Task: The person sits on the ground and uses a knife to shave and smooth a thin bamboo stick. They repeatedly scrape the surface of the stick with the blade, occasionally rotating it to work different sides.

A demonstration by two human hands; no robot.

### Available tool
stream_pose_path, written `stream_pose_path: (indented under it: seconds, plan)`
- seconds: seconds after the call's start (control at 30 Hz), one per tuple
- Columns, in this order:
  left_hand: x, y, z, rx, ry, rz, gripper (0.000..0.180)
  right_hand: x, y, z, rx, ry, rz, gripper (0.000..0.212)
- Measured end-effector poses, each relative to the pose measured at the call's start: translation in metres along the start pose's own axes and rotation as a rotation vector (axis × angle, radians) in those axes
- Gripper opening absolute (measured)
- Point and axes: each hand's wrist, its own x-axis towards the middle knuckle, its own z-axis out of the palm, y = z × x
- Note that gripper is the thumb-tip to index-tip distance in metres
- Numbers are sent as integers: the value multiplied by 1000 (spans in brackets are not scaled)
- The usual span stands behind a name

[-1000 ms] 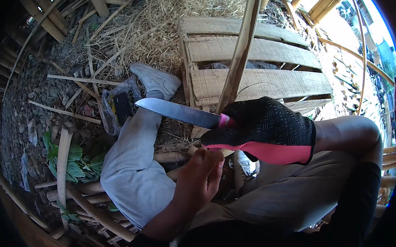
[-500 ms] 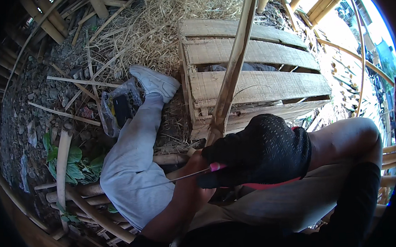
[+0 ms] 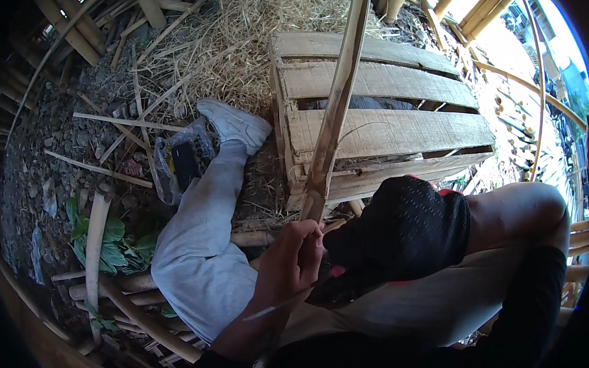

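My left hand (image 3: 286,259), bare, is closed around the lower end of a long split bamboo strip (image 3: 338,105). The strip rises steeply away from me, passing in front of a slatted wooden crate. My right hand (image 3: 390,235), in a black glove with red trim, is closed on a thin-bladed tool (image 3: 276,310). A bit of its pink handle shows beside the glove; the rest of the grip is hidden. The thin metal part points left, across my left wrist. Both hands are close together above my lap.
Beyond my hands stands the wooden crate (image 3: 385,129). Straw (image 3: 234,47) covers the ground behind it. My left leg (image 3: 204,235) stretches forward past a plastic bag (image 3: 167,167) with a dark object. Leaves (image 3: 114,243) and bamboo poles (image 3: 95,248) lie at the left.
The tool has drawn back toward me, its tip now lower. My left hand has shifted slightly, its knuckles now in plain view, and the bamboo strip's top has moved left.
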Motion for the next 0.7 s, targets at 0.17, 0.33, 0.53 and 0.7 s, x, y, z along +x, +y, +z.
stream_pose_path:
  seconds: [0.17, 0.33, 0.53, 0.7]
  plan:
    - [0, -2, 0, 121, 32, 57, 16, 2, 24, -3, -159, 299, 69, 32]
    - [-3, 0, 0, 115, 28, 44, 17, -5, 35, -25, 791, 567, 704, 37]
    - [-4, 4, 1, 98, 29, 22, 16, -8, 68, -12, 768, 978, 592, 42]
    - [-5, 3, -2, 61, 28, -27, 13, -10, 78, -8, 777, 817, 557, 38]
